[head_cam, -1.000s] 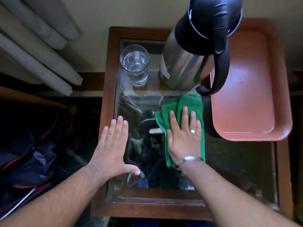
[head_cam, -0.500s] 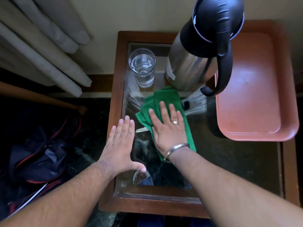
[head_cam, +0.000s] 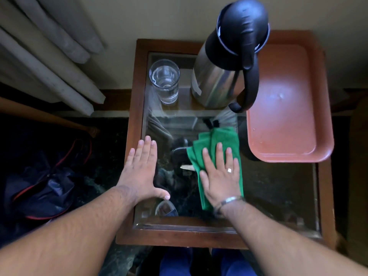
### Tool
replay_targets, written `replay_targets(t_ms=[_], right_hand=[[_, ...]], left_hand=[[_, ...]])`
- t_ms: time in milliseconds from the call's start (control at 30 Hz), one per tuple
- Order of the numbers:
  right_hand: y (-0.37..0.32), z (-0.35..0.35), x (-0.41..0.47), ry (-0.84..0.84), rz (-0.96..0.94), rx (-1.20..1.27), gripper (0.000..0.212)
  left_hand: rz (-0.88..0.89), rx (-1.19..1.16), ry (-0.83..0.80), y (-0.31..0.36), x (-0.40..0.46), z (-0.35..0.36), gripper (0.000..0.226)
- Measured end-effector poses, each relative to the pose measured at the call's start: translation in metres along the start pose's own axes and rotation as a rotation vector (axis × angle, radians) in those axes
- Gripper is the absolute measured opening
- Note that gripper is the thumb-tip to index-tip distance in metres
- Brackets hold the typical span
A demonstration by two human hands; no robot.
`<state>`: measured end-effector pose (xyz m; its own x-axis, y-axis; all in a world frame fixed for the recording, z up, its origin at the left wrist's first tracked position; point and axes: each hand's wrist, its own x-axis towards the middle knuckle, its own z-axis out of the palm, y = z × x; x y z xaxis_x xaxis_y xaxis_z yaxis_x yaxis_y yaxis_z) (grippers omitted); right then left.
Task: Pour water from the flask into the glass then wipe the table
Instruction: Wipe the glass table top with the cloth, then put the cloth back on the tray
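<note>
My right hand flat, grip open, pressing green cloth on table | my left hand flat, grip open and empty, at table's left edge | glass holds water.

Steel flask upright beside water-filled glass; green cloth apparently flat on table.

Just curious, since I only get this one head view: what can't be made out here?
- Green cloth: the middle, under the right hand.
- Flask: how much water is left, behind its steel wall.
- Table: the glass top under the tray.
- Left hand: whether it presses down.
</note>
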<state>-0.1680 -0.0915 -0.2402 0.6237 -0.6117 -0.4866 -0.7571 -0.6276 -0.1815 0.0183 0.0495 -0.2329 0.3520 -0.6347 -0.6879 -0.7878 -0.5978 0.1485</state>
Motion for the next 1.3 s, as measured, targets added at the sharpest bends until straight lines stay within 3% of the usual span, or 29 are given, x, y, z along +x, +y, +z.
replay_targets(t_ms=[100, 200, 267, 333, 400, 567, 700, 833, 933, 1000, 1033, 1100, 1200, 1300], right_hand=[[0.009, -0.008, -0.031, -0.019, 0.028, 0.030, 0.068], [0.021, -0.024, -0.060, 0.098, 0.511, 0.172, 0.077], [0.025, -0.026, -0.073, 0.004, 0.736, 0.288, 0.066], [0.024, -0.035, -0.072, -0.126, 0.687, 0.388, 0.038], [0.018, -0.052, -0.060, -0.149, 0.654, 0.677, 0.024], [0.011, -0.176, -0.015, 0.063, 0.893, 1.694, 0.013], [0.029, -0.272, 0.002, 0.258, 0.666, 1.739, 0.018], [0.060, -0.293, 0.023, 0.341, 0.599, 1.801, 0.009], [0.090, -0.253, 0.045, 0.273, 0.748, 1.675, 0.017], [0.105, -0.211, 0.054, 0.112, 0.880, 1.318, 0.035], [0.108, -0.192, 0.060, 0.090, 0.864, 1.005, 0.042], [0.108, -0.168, 0.077, 0.168, 0.566, 0.455, 0.059], [0.104, -0.149, 0.111, 0.093, 0.107, 0.079, 0.072], [0.103, -0.134, 0.136, -0.111, 0.086, -0.009, 0.075]], left_hand=[[-0.049, 0.054, -0.003, 0.011, -0.003, -0.009, 0.166], [-0.093, 0.097, -0.013, 0.023, -0.006, -0.017, 0.167], [-0.121, 0.123, -0.013, 0.027, -0.006, -0.020, 0.168], [-0.136, 0.129, -0.013, 0.033, -0.008, -0.023, 0.167], [-0.150, 0.124, 0.000, 0.038, -0.010, -0.026, 0.159], [-0.139, 0.051, 0.062, 0.054, -0.015, -0.044, 0.134], [-0.176, -0.049, 0.073, 0.072, -0.017, -0.055, 0.128], [-0.151, -0.087, 0.079, 0.085, -0.015, -0.059, 0.119], [-0.134, -0.070, 0.086, 0.089, -0.005, -0.060, 0.116], [-0.124, -0.066, 0.102, 0.089, 0.002, -0.057, 0.119], [-0.113, -0.050, 0.116, 0.088, 0.006, -0.056, 0.120], [-0.083, 0.004, 0.147, 0.086, 0.013, -0.053, 0.122], [-0.042, 0.105, 0.198, 0.084, 0.022, -0.048, 0.121], [-0.052, 0.140, 0.239, 0.075, 0.030, -0.048, 0.122]])
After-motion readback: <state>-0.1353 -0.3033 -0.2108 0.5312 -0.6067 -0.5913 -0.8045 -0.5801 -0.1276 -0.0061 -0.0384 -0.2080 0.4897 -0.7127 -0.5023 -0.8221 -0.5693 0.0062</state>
